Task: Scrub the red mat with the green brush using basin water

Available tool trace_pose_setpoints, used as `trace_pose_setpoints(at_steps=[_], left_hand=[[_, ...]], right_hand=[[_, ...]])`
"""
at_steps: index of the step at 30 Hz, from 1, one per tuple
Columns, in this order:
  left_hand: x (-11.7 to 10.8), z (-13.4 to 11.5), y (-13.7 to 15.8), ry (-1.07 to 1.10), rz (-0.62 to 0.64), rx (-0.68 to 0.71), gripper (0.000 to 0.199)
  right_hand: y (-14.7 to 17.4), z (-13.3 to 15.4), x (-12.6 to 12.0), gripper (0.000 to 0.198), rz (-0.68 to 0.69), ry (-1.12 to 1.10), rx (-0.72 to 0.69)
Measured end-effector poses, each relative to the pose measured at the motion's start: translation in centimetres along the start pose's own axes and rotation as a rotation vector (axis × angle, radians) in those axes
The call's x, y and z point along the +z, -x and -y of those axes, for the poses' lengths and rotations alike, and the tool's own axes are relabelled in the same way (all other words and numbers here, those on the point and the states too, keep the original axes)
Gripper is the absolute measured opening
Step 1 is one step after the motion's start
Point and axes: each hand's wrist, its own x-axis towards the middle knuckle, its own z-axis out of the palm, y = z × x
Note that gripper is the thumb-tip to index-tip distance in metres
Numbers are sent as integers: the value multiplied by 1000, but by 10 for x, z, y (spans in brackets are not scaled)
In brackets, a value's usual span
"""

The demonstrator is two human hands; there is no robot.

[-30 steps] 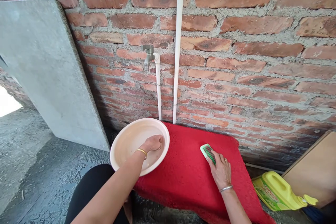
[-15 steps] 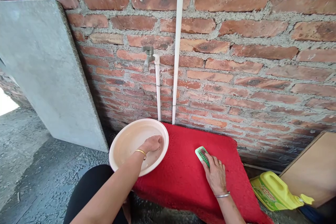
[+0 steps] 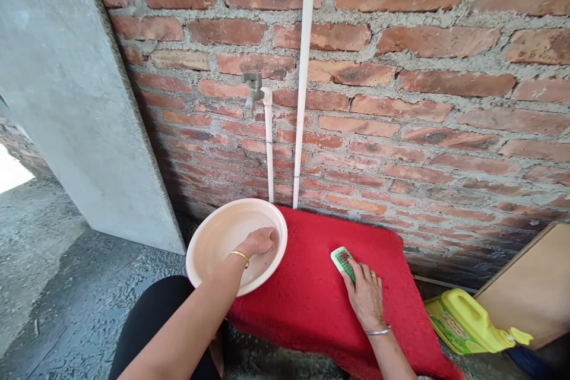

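Note:
My left hand (image 3: 259,241), a gold bangle at its wrist, is inside a pale pink basin (image 3: 196,261). Its fingers are curled by the basin's right inner wall, and whatever they may hold is hidden. The basin stands tilted at the left end of a red cloth (image 3: 307,285), with what looks like clear water inside. My right hand (image 3: 366,294), wearing a silver bangle, grips a green and white scrubbing brush (image 3: 342,262) and rests with it on the cloth.
A tap (image 3: 253,94) on a white pipe rises behind the basin, beside a taller white pipe (image 3: 303,83) along the brick wall (image 3: 401,71). At left leans a grey slab (image 3: 89,113). A yellow jug (image 3: 467,320) lies at right near a tan board (image 3: 529,285).
The view has shifted very slightly. Both hands, the brush and the basin keep their places, with no clear movement between them.

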Motion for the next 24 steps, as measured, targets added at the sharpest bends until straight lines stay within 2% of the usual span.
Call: trace_pose_setpoints(at_steps=[11,24], left_hand=[[-6,-10,8,-68,25,3,34],[0,-5,5,-121,-5,50,30]], right_hand=[[1,2,-1,45,1,32,-6],[0,3,-4,43,2,66,-8]])
